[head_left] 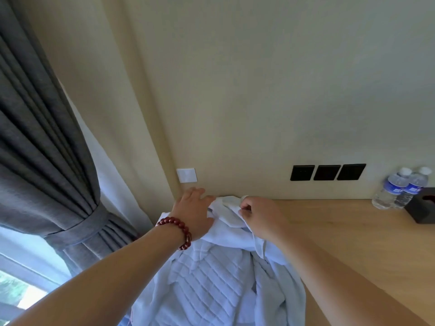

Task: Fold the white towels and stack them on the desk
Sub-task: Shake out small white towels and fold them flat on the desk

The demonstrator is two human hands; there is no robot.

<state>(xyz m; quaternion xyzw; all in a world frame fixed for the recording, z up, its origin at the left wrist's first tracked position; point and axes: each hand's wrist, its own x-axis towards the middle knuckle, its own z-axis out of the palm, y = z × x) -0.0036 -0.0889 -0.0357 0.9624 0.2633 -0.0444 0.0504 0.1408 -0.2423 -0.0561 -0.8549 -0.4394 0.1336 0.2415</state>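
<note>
We press the far edge of the white towel [211, 276] flat against the table [353, 243] with our left hand [194, 212], fingers spread, while our right hand [255, 214] pinches its corner to straighten it for folding.

White towel [211, 285]: lower part cut off by bottom frame edge; far edge partly hidden under both hands. Black box [423, 208] at right cropped by frame edge. Water bottles [397, 189]: label text too small to read.
</note>
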